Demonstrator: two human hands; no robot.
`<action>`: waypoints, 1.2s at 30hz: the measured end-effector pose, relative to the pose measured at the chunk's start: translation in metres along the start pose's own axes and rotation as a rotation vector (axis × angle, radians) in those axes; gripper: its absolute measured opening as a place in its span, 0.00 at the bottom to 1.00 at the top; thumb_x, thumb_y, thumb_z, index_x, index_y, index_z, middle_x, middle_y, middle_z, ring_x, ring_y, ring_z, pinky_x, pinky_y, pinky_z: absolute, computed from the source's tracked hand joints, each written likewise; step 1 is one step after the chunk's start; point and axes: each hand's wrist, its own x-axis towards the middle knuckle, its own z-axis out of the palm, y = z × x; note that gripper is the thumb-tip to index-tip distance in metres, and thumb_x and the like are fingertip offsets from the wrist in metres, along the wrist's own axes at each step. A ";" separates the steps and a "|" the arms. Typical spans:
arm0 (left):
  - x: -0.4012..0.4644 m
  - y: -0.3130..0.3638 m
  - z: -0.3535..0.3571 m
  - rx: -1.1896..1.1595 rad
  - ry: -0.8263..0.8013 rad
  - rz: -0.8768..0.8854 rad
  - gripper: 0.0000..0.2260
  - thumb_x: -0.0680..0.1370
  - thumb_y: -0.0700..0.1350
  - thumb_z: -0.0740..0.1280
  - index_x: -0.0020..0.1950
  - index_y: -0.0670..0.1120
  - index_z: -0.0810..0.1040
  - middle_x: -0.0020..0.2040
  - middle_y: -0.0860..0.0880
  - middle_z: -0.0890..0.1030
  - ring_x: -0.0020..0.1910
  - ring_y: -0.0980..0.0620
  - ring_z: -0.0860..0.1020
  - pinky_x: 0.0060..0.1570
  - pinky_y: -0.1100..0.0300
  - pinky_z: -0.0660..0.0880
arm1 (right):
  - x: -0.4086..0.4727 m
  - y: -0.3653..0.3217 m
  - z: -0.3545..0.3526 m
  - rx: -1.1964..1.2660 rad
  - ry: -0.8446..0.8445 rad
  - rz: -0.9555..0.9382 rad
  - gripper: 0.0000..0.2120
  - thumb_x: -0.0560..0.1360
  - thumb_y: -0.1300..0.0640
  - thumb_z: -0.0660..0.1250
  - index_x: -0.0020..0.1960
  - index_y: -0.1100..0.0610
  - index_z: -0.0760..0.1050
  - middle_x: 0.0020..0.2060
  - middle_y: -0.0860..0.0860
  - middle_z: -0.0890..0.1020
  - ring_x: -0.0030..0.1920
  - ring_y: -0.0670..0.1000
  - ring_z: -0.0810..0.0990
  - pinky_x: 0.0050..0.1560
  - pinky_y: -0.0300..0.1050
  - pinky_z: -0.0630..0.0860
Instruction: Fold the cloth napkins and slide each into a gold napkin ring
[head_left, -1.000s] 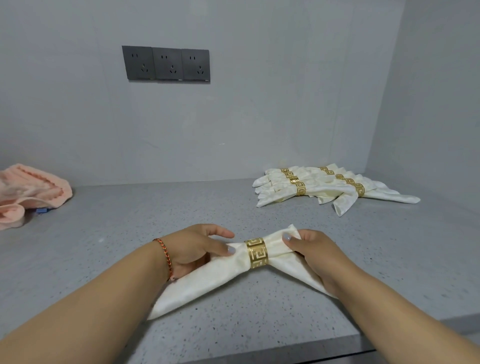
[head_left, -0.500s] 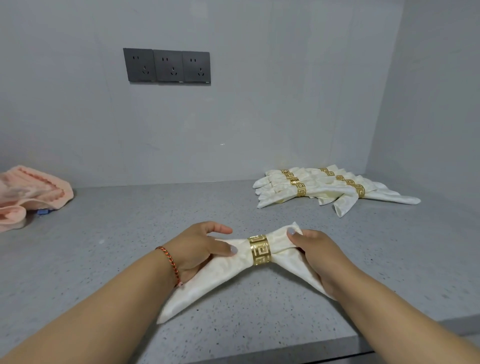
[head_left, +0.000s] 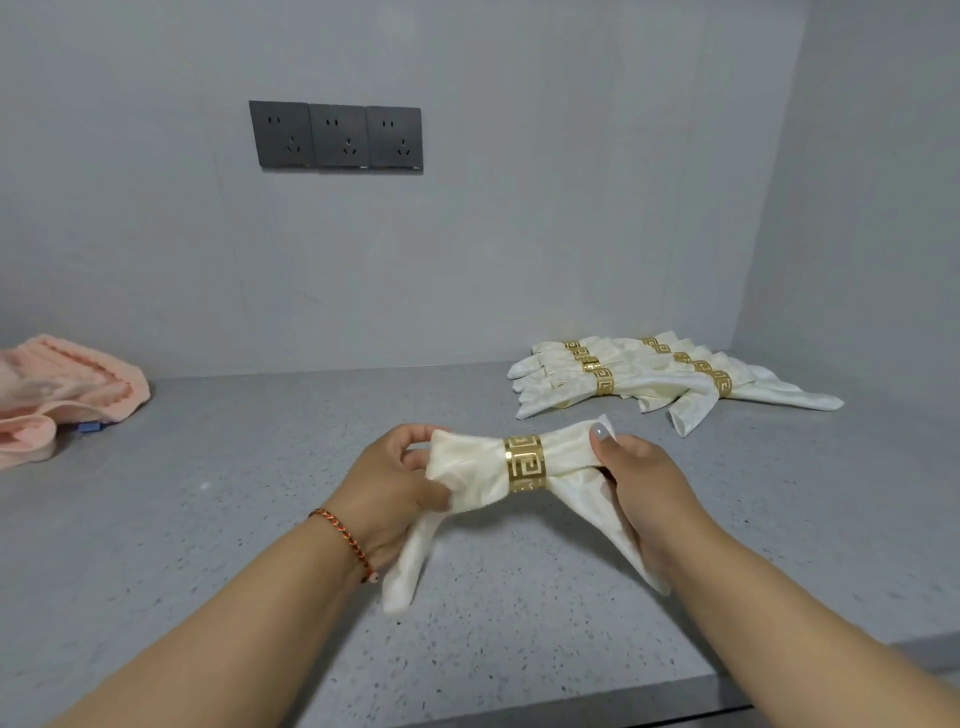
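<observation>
A cream cloth napkin (head_left: 470, 470) hangs in the air above the grey counter, threaded through a gold napkin ring (head_left: 525, 463) at its middle. My left hand (head_left: 387, 486) grips the napkin left of the ring, and that end droops down to the counter. My right hand (head_left: 641, 480) pinches the napkin right of the ring, thumb on top, with the other end trailing down under the wrist.
A pile of several ringed napkins (head_left: 649, 376) lies at the back right near the corner wall. A folded pink towel (head_left: 57, 389) sits at the far left. Three dark wall sockets (head_left: 336, 135) are on the back wall. The counter's front edge (head_left: 571, 714) runs below my forearms.
Both hands have lifted the ringed napkin off the counter. The left hand has closed around its left part, and both ends now droop downward.
</observation>
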 end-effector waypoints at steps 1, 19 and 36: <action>0.001 -0.002 0.000 -0.021 0.037 0.015 0.30 0.59 0.22 0.67 0.59 0.40 0.75 0.51 0.37 0.82 0.42 0.43 0.81 0.44 0.51 0.78 | 0.000 0.000 0.000 -0.015 0.006 -0.009 0.16 0.81 0.48 0.58 0.48 0.55 0.80 0.41 0.51 0.84 0.40 0.49 0.81 0.40 0.42 0.71; 0.037 0.014 0.056 0.065 0.070 -0.020 0.19 0.75 0.35 0.70 0.60 0.50 0.69 0.49 0.48 0.82 0.38 0.48 0.80 0.39 0.56 0.77 | 0.054 0.005 -0.050 0.056 0.129 0.091 0.09 0.79 0.56 0.62 0.50 0.60 0.78 0.45 0.58 0.83 0.45 0.56 0.80 0.46 0.48 0.73; 0.208 -0.008 0.145 0.313 0.270 -0.056 0.11 0.71 0.41 0.72 0.46 0.49 0.71 0.52 0.47 0.77 0.54 0.45 0.78 0.56 0.56 0.74 | 0.225 0.012 -0.101 -0.629 0.419 -0.020 0.08 0.76 0.51 0.67 0.44 0.55 0.73 0.45 0.52 0.80 0.51 0.55 0.78 0.45 0.43 0.67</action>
